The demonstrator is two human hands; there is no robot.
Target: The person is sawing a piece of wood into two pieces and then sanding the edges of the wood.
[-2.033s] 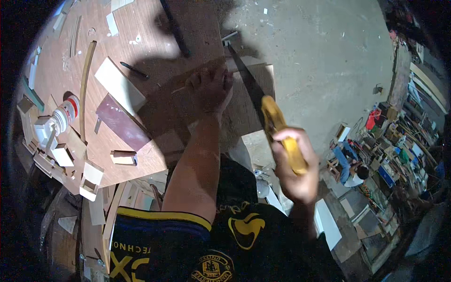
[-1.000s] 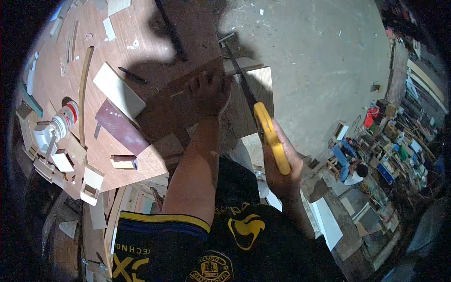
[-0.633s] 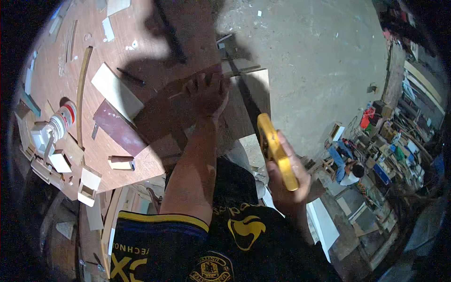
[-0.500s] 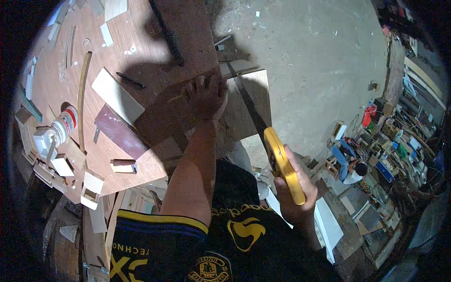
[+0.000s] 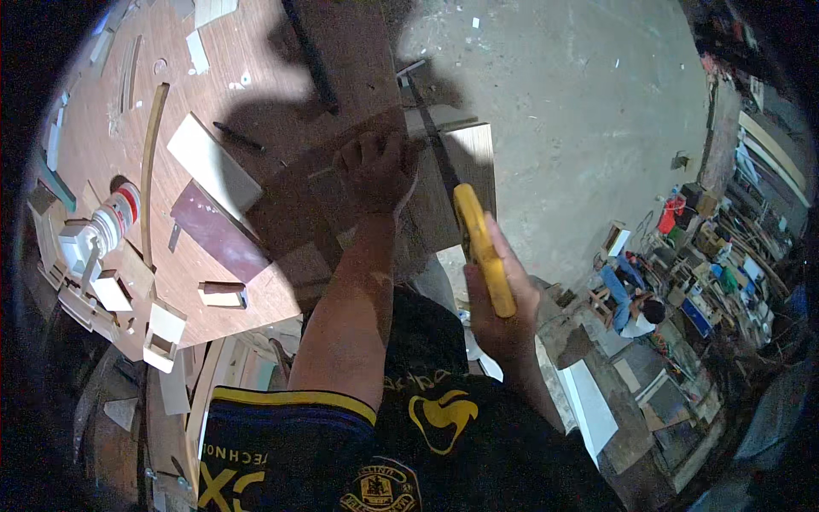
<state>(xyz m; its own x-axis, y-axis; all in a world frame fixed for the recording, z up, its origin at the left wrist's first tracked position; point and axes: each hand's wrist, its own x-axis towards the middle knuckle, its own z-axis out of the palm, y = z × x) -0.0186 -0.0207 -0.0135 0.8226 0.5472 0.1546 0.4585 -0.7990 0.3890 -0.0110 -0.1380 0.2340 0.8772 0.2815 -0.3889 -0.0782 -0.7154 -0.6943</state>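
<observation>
1. My right hand (image 5: 510, 294) is wrapped around the yellow handle of the saw (image 5: 485, 256); the blade points away from me, slanting up and to the left across the pale board (image 5: 476, 171). I take this grip to be for driving the tool along its own length.

2. My left hand (image 5: 380, 175) is palm down beside the blade, fingers slightly bent and, as far as I can see, closed around nothing. Its weight seems meant to keep the board from shifting; deep shadow hides just what the fingertips touch.

3. The board sticks out past the right edge of the tabletop (image 5: 183, 282), which I judge leaves free air under the blade. How deep the teeth sit, I cannot tell.

4. The maroon panel (image 5: 217, 230), white board (image 5: 205, 154), pen (image 5: 239, 136) and glue bottle (image 5: 119, 212) lie farther left, well apart from the blade, probably so that my arms have room.

5. Compared with half a second ago, the saw and my right hand have gone forward, away from my body, and the handle is now closer to the board. My left hand has stayed at its place, though its fingers look more curled.
</observation>
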